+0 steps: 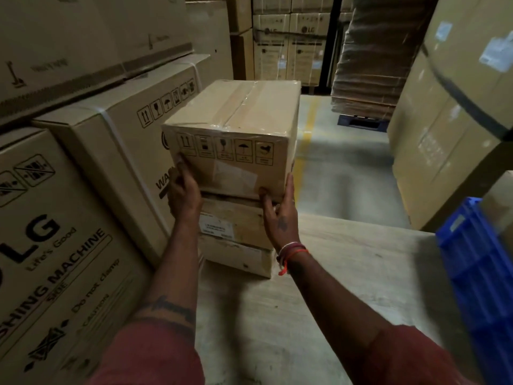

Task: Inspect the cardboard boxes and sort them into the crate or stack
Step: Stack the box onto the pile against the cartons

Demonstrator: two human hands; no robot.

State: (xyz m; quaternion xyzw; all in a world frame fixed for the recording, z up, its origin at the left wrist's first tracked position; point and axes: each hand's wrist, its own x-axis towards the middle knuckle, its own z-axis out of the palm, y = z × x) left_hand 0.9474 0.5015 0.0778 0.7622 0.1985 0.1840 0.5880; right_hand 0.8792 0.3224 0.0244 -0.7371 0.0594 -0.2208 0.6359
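Observation:
A taped cardboard box (236,129) with handling symbols on its near face sits on top of a low stack of two flatter boxes (236,226) on the floor. My left hand (183,190) grips its lower left corner. My right hand (280,212) grips its lower right corner, thumb on the near face. A blue plastic crate (480,273) stands at the right edge, partly cut off by the frame.
Large washing-machine cartons (69,218) line the left side right beside the stack. Big cartons (449,120) rise on the right behind the crate. A wrapped pallet of flat cardboard (372,65) stands further back. Concrete floor with a yellow line (305,140) runs between.

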